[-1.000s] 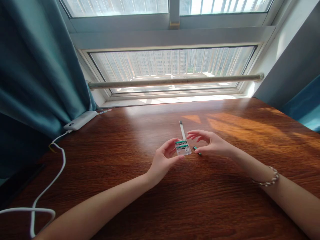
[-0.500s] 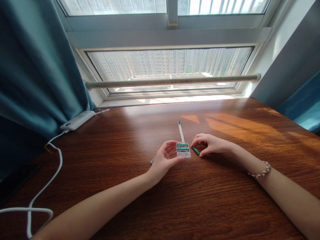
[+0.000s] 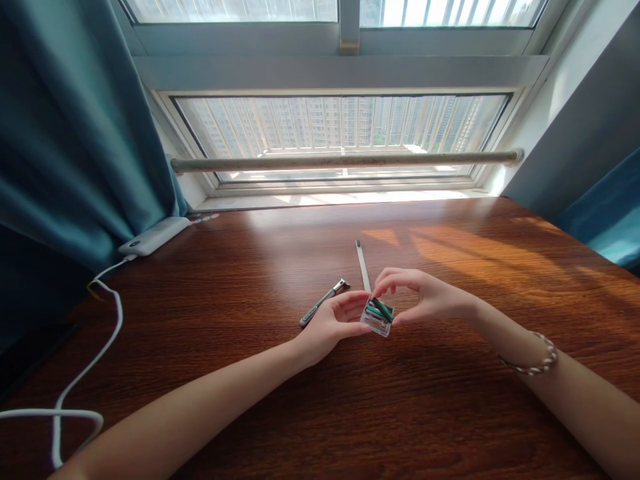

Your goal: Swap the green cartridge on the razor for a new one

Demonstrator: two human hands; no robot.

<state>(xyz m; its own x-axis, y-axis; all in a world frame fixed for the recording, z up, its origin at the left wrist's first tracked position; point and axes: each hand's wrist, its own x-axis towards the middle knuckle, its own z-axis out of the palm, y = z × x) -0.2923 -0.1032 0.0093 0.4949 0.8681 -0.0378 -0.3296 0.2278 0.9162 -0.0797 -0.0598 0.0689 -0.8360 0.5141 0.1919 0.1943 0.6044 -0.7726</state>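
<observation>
The left hand's fingers are clamping the left edge of the clear case. Over the case, the right hand's fingers are pinching the cartridge, which is lying slantwise. The razor handle is resting beyond the left fingers, and the toothbrush is pointing away beyond both. Bare desk is stretching past them toward the window.
</observation>
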